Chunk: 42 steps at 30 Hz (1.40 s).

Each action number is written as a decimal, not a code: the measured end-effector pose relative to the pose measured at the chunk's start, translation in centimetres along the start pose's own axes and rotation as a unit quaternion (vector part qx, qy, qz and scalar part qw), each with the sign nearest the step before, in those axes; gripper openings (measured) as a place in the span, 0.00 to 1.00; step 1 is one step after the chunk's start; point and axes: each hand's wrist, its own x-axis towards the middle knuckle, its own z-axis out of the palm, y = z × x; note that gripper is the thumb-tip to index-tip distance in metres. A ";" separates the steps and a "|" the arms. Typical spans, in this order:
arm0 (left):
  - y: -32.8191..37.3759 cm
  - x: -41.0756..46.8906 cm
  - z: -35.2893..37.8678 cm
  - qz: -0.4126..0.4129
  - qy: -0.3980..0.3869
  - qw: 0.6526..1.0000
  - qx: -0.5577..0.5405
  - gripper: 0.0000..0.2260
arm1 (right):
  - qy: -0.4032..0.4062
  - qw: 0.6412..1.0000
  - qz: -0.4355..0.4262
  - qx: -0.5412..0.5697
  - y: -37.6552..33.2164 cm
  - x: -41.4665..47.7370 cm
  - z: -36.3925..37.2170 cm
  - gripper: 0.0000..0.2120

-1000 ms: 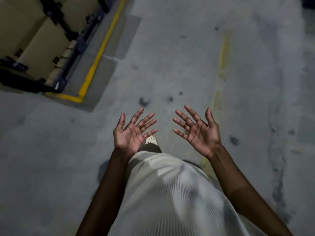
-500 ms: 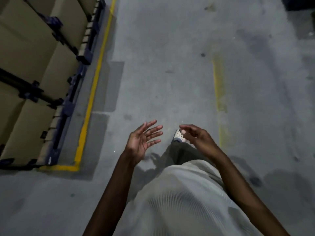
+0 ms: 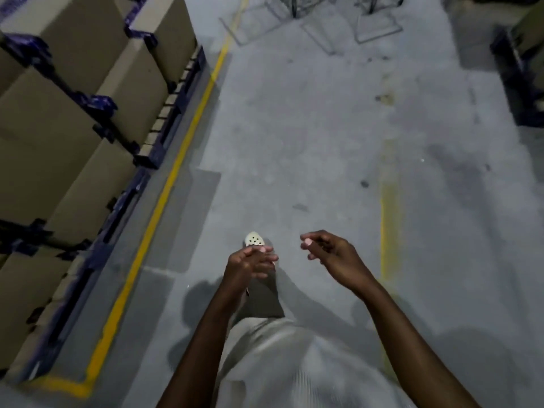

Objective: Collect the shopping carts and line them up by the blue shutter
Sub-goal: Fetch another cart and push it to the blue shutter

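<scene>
Only the lower wire frames and wheels of shopping carts [image 3: 329, 13] show, at the top edge of the head view, far ahead on the grey concrete floor. My left hand [image 3: 250, 262] hangs in front of my body with fingers loosely curled, holding nothing. My right hand [image 3: 329, 254] is beside it, a little higher, fingers also loosely curled and empty. Both hands are well short of the carts. No blue shutter is in view.
Stacked cardboard boxes [image 3: 73, 119] on blue pallets line the left, bounded by a yellow floor line [image 3: 164, 195]. A faded yellow line [image 3: 388, 219] runs on the right. Dark pallets [image 3: 521, 72] stand at the far right. My white shoe [image 3: 254, 240] steps forward.
The view has advanced down the aisle, and the carts' bases have come into sight at the top. Both hands went from spread palms-up to loosely curled and lowered.
</scene>
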 end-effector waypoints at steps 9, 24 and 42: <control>19.5 24.9 -1.1 -0.001 -0.012 0.999 0.047 0.06 | 0.024 0.999 0.016 -0.042 -10.7 24.4 -3.3 0.06; 44.0 56.7 -0.2 0.002 -0.053 0.994 0.097 0.11 | 0.027 0.995 0.085 0.051 -22.8 59.8 -10.4 0.06; 78.3 98.9 -1.9 0.006 0.087 0.993 -0.082 0.04 | -0.069 0.997 0.034 -0.003 -50.0 118.7 -20.4 0.05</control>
